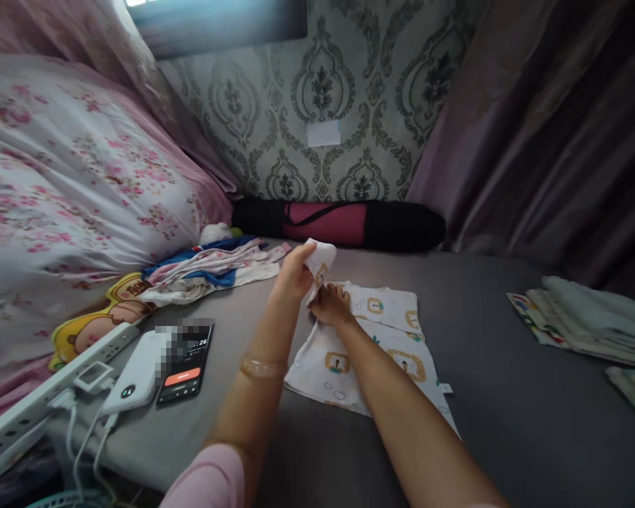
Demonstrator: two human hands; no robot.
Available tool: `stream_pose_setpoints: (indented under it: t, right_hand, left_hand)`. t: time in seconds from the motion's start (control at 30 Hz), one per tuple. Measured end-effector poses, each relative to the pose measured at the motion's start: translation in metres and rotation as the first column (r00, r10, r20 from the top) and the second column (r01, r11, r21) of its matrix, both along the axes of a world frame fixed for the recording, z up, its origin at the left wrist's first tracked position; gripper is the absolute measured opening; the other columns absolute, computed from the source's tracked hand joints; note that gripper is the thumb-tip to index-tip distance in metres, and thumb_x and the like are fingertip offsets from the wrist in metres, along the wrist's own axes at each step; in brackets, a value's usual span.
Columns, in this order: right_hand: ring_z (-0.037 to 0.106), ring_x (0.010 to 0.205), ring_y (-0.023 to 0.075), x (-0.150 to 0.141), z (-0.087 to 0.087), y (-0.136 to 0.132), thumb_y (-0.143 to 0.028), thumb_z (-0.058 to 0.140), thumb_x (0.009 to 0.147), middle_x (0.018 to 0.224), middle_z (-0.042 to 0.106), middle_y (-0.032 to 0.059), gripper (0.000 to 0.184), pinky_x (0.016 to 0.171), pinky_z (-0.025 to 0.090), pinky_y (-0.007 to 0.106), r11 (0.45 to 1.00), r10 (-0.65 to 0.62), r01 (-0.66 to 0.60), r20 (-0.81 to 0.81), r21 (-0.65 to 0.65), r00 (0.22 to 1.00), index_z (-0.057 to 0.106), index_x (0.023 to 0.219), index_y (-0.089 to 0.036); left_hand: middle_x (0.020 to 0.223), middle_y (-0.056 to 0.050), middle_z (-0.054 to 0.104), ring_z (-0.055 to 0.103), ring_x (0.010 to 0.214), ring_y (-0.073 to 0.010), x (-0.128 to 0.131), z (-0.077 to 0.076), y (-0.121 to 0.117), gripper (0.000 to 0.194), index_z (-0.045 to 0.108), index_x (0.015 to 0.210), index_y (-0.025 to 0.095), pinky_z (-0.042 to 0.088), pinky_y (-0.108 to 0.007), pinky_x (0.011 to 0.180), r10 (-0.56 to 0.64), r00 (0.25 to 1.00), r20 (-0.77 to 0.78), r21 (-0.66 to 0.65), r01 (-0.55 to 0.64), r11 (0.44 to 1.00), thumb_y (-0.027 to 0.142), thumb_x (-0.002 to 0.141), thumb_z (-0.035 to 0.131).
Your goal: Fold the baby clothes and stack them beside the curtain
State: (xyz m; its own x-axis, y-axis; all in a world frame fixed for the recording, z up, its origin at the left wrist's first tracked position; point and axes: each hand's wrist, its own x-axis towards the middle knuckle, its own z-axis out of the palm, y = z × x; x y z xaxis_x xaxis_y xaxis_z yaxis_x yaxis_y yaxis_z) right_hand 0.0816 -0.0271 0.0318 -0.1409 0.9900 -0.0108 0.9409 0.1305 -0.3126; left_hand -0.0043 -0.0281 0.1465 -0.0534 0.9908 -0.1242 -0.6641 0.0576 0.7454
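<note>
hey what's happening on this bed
A person is handling a white printed garment laid out on the grey sheet. The left hand holds up one part of it, while the right hand is against the cloth just below; whether its fingers grip is hard to tell. The rest of the garment lies mostly flat. Folded cloths sit off to the right, and a loose pile of clothes lies to the left.

The left fingers (309, 247) pinch a raised part of a white printed garment (322, 358), the right fingers (335, 293) just beside perhaps gripping it too, with a phone (188, 374) left of both and folded cloths (576, 321) well right.
</note>
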Motion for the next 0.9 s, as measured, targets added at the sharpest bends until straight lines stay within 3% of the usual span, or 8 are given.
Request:
stream_pose_setpoints:
  t: [0.2,0.27,0.33,0.43,0.57,0.73,0.8,0.9]
  right_hand:
    - [0.041,0.123,0.0365,0.003,0.009,0.008,-0.054,0.055,0.077,0.138,0.046,0.0136,0.067,0.099,0.031,0.050,1.000,-0.010,0.009,-0.004,-0.028,1.000,0.046,0.137,-0.025]
    - [0.042,0.123,0.0360,0.011,0.008,0.010,-0.052,0.060,0.075,0.134,0.051,0.0124,0.065,0.101,0.031,0.048,0.999,0.037,-0.040,-0.092,-0.025,0.995,0.050,0.134,-0.025]
    - [0.048,0.120,0.0329,0.023,0.006,0.011,-0.043,0.062,0.075,0.123,0.060,0.0095,0.051,0.099,0.035,0.041,0.994,0.073,-0.095,-0.304,-0.057,0.950,0.059,0.123,-0.024]
    - [0.057,0.109,0.0256,0.048,0.004,0.009,-0.031,0.053,0.082,0.110,0.067,0.0062,0.031,0.093,0.043,0.033,0.991,-0.069,-0.025,-0.655,-0.132,0.753,0.065,0.108,-0.020]
    - [0.065,0.091,0.0215,0.094,0.005,-0.002,-0.034,0.024,0.094,0.101,0.068,0.0121,0.044,0.081,0.051,0.036,0.951,-0.281,0.056,-0.775,-0.304,0.567,0.058,0.113,-0.013]
    - [0.068,0.083,0.0245,0.145,0.013,-0.017,-0.058,0.012,0.094,0.091,0.068,0.0152,0.063,0.076,0.055,0.044,0.826,-0.561,-0.032,-0.827,-0.562,0.036,0.056,0.102,-0.014]
    - [0.067,0.086,0.0251,0.154,0.014,-0.022,-0.063,0.022,0.092,0.094,0.069,0.0137,0.059,0.075,0.055,0.047,0.810,-0.586,0.004,-0.808,-0.587,-0.057,0.056,0.102,-0.016]
    - [0.067,0.085,0.0221,0.156,0.013,-0.027,-0.045,0.050,0.090,0.095,0.069,0.0099,0.030,0.071,0.058,0.042,0.803,-0.582,0.122,-0.812,-0.583,-0.044,0.057,0.099,-0.017]
  left_hand:
    - [0.058,0.004,0.055,0.058,0.053,-0.0114,0.026,-0.019,-0.006,0.023,0.050,0.071,0.017,0.046,-0.023,0.055,0.040,0.996,-0.074,0.055,-0.036,0.998,0.024,0.065,0.071]
    - [0.059,0.005,0.054,0.058,0.054,-0.0116,0.029,-0.023,-0.005,0.026,0.048,0.071,0.018,0.046,-0.023,0.055,0.073,0.994,-0.081,0.055,-0.069,0.996,0.028,0.066,0.071]
    - [0.059,0.006,0.051,0.057,0.055,-0.0114,0.034,-0.027,-0.002,0.028,0.046,0.071,0.019,0.046,-0.024,0.057,0.116,0.991,-0.069,0.050,-0.113,0.992,0.032,0.068,0.070]
    - [0.059,0.006,0.048,0.056,0.057,-0.0105,0.052,-0.038,0.002,0.028,0.045,0.070,0.020,0.045,-0.022,0.059,0.177,0.981,-0.077,0.080,-0.170,0.982,0.038,0.073,0.067]
    - [0.064,0.004,0.050,0.056,0.066,-0.0115,0.085,-0.063,0.000,0.024,0.051,0.075,0.020,0.045,-0.022,0.066,0.197,0.960,-0.197,0.093,-0.182,0.979,0.043,0.080,0.060]
    - [0.096,-0.007,0.066,0.059,0.101,-0.0218,0.107,-0.081,-0.017,0.035,0.062,0.087,0.020,0.043,-0.034,0.092,-0.049,0.888,-0.457,0.181,0.147,0.972,0.053,0.086,0.050]
    - [0.113,-0.010,0.064,0.054,0.115,-0.0236,0.100,-0.082,-0.019,0.041,0.064,0.095,0.020,0.036,-0.037,0.102,-0.050,0.825,-0.563,0.201,0.195,0.960,0.054,0.090,0.043]
    - [0.115,-0.010,0.064,0.055,0.115,-0.0222,0.074,-0.086,-0.012,0.034,0.062,0.101,0.020,0.036,-0.037,0.103,0.091,0.721,-0.687,0.216,0.082,0.973,0.044,0.093,0.040]
